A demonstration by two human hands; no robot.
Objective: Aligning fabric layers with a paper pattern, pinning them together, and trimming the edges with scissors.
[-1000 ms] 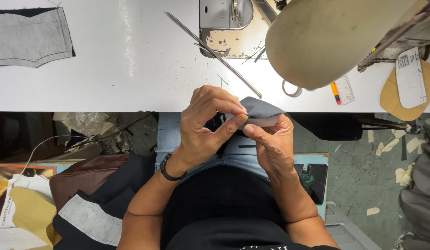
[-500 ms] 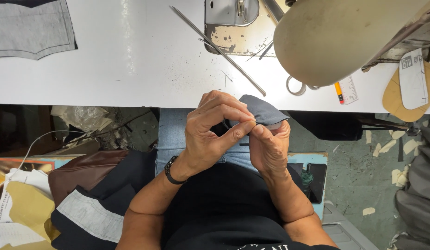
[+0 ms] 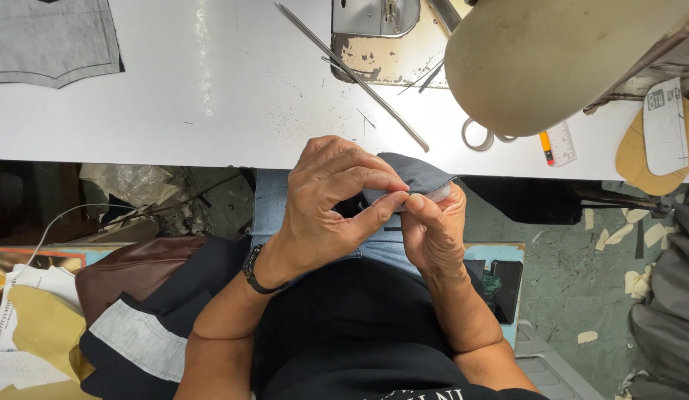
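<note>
Both hands meet over the lap: left hand (image 3: 331, 200) and right hand (image 3: 432, 231) pinch the grey fabric piece (image 3: 415, 176), fingertips closed on its folded edge, scissors (image 3: 479, 135) waiting at two o'clock.

Bright, even light falls from above onto the white tabletop (image 3: 211, 111), which comes close to washing out and shows a pale streak of glare near its upper left. The sewing machine (image 3: 552, 59) casts only a soft shadow beneath its rounded body. Below the tabletop's edge the scene turns dim, and the floor clutter sits in murky shade. Focus is sharp in the middle; the hands show crisp creases. The corners look slightly stretched.
</note>
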